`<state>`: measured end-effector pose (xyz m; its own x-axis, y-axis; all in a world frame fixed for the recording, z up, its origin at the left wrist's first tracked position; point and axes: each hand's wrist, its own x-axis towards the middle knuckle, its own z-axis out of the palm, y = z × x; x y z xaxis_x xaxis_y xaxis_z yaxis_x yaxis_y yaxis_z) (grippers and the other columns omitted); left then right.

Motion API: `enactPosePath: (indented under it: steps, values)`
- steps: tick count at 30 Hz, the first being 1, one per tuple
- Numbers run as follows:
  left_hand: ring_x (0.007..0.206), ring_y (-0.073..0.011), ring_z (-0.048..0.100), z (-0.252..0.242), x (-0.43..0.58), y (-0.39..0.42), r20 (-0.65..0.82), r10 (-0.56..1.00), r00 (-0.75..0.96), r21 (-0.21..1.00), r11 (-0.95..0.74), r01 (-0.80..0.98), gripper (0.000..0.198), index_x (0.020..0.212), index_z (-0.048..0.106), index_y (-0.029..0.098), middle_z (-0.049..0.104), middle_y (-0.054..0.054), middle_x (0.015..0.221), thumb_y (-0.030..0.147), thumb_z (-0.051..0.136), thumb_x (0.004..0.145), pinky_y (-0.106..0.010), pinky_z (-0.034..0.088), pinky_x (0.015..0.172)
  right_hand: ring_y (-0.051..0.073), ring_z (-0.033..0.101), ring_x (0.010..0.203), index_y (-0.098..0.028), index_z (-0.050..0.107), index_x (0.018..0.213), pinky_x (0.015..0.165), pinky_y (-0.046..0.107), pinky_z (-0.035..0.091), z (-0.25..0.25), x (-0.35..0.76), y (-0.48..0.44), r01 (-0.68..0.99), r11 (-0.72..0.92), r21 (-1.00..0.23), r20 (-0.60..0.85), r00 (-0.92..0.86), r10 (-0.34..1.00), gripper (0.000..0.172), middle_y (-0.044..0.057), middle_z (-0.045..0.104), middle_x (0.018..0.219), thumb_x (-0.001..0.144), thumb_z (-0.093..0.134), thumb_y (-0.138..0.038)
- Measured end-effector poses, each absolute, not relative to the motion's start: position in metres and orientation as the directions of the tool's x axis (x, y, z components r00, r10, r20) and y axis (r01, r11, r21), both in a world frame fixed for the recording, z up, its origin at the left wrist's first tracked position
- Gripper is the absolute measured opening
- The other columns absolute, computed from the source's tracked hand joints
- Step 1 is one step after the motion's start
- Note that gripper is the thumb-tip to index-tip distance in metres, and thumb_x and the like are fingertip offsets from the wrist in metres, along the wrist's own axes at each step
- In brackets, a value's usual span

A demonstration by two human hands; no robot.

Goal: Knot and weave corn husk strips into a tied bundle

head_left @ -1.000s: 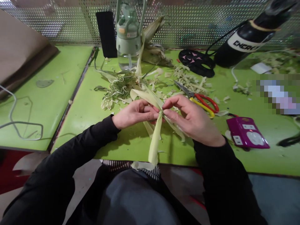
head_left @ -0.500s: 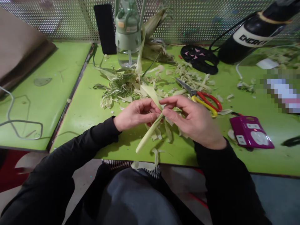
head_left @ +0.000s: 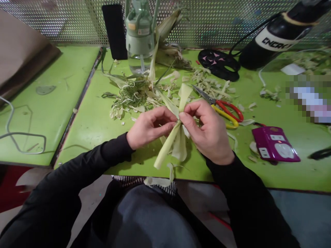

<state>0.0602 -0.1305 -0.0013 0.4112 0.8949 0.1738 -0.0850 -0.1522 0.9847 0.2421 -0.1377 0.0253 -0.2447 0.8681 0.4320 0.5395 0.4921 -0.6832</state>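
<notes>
Both hands meet over the green table (head_left: 85, 137), pinching pale green corn husk strips (head_left: 167, 148) at a gathered middle. My left hand (head_left: 153, 126) is closed on the strips from the left, fingertips at the knot-like crossing. My right hand (head_left: 208, 131) pinches the same spot from the right with thumb and forefinger. Husk ends fan out above and below the fingers; the exact crossing is partly hidden by the fingertips. Scissors (head_left: 219, 107) with red and yellow handles lie just beyond my right hand. Behind the hands is a heap of shredded husk (head_left: 134, 93).
A green water bottle (head_left: 141, 41) and a black phone-like slab (head_left: 115, 32) stand at the back. To the right are a black bottle (head_left: 271, 41), a black pad (head_left: 218, 64) and a purple power socket box (head_left: 275, 144). A brown paper bag (head_left: 23, 51) sits left.
A husk strip now shows upright above my right fingers, and a broad flap hangs lower between the hands. My right hand has shifted slightly left and turned.
</notes>
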Motion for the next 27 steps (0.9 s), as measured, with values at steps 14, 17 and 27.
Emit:
enactPosePath:
  steps: [14, 17, 27]
  values:
    - [0.062, -0.0060, 0.062, -0.011, 0.065, -0.128, 0.145, 0.901, 0.409, 0.956, -0.020, -0.294, 0.033, 0.083, 0.059, 0.015, 0.065, 0.002, 0.074, 0.042, 0.076, 0.079, -0.017, 0.054, 0.060, 0.021, 0.059, 0.078, -0.023, 0.060, 0.081, 0.071, 0.037, 0.049, 0.025, 0.240, -0.138, 0.592, 0.691, -0.415, 0.628, -0.363, 0.689, 0.012, 0.004, 0.065, 0.077, 0.092, 0.059, -0.026]
    - [0.066, -0.0088, 0.067, -0.009, 0.064, -0.126, 0.087, 0.835, 0.544, 0.916, 0.147, -0.372, 0.029, 0.088, 0.060, 0.014, 0.068, 0.000, 0.075, 0.038, 0.075, 0.081, -0.018, 0.056, 0.059, 0.016, 0.058, 0.070, -0.021, 0.063, 0.092, 0.062, 0.030, 0.046, 0.029, 0.245, -0.138, 0.490, 0.554, -0.673, 0.461, -0.307, 0.832, 0.016, 0.002, 0.063, 0.078, 0.096, 0.054, -0.034]
    - [0.070, -0.0109, 0.072, -0.007, 0.061, -0.123, -0.060, 0.735, 0.675, 0.823, 0.419, -0.383, 0.027, 0.092, 0.065, 0.012, 0.072, -0.001, 0.078, 0.028, 0.081, 0.076, -0.021, 0.060, 0.067, 0.009, 0.044, 0.054, -0.021, 0.058, 0.077, 0.050, 0.026, 0.035, 0.034, 0.248, -0.136, 0.326, 0.344, -0.880, 0.246, -0.307, 0.919, 0.019, -0.004, 0.051, 0.065, 0.089, 0.064, -0.034]
